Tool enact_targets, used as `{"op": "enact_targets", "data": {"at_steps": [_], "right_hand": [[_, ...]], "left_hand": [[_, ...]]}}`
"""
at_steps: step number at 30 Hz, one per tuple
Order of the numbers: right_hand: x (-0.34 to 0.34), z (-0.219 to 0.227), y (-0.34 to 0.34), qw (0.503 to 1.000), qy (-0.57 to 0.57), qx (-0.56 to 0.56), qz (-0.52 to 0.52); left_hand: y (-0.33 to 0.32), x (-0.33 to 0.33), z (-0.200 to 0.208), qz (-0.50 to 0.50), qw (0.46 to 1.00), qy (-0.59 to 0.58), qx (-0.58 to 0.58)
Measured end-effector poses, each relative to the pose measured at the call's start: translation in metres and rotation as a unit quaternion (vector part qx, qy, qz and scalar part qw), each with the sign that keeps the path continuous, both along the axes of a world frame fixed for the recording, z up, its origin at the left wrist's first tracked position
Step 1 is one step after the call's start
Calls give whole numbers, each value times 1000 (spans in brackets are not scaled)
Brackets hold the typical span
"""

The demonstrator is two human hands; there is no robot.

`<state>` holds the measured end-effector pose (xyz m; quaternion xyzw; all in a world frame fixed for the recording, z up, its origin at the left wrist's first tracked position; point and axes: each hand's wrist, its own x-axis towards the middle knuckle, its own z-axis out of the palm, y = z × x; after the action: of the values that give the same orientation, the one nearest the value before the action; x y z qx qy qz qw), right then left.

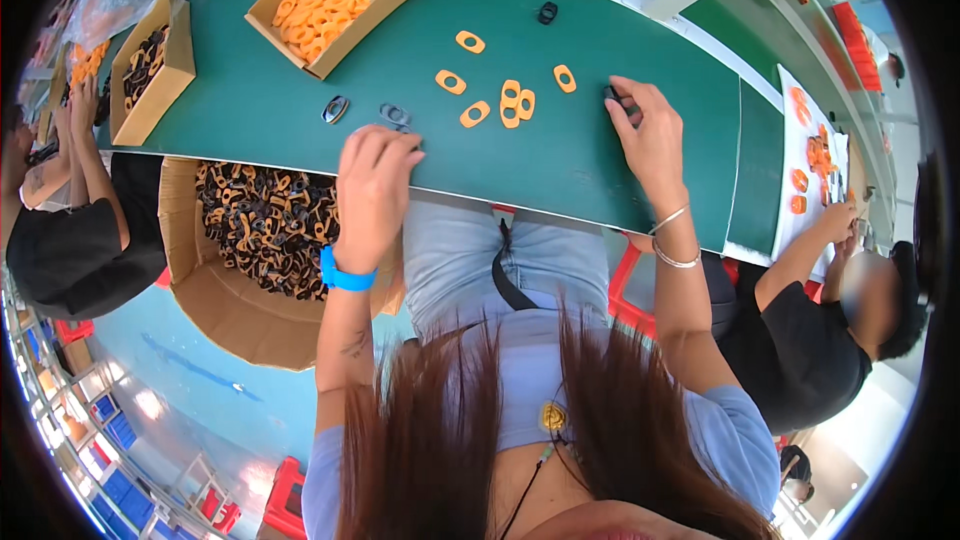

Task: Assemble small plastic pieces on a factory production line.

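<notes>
My right hand pinches a small black oval piece between thumb and fingers above the green table. My left hand is at the table's near edge with its fingers curled together; what they hold, if anything, is hidden. Just beyond its fingers is a blurred grey-black piece. To the left of that lies a black oval ring piece. Between my hands are several loose orange oval rings, some overlapping in a small cluster. Farther back lies another black piece.
A cardboard box of orange rings stands at the back left, beside a smaller box of black and orange pieces. Below the table's edge, a large carton holds many assembled-looking pieces. Co-workers sit left and right.
</notes>
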<state>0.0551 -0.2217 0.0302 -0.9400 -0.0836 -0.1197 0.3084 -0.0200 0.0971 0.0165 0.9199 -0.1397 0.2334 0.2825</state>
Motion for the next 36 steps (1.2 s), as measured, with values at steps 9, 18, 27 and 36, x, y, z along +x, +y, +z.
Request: {"op": "enact_targets", "data": {"at_steps": [9, 18, 27, 36], "right_hand": [[-31, -13, 17, 990, -108, -24, 86], [-36, 6, 11, 988, 107, 40, 104], [-50, 15, 42, 973, 101, 121, 169], [-48, 2, 59, 964, 94, 124, 216]], "left_hand": [[20, 6, -6, 60, 998, -5, -7], [-29, 22, 0, -23, 998, 16, -55], [-48, 13, -10, -138, 982, 92, -85], [-49, -1, -10, -115, 974, 124, -152]]}}
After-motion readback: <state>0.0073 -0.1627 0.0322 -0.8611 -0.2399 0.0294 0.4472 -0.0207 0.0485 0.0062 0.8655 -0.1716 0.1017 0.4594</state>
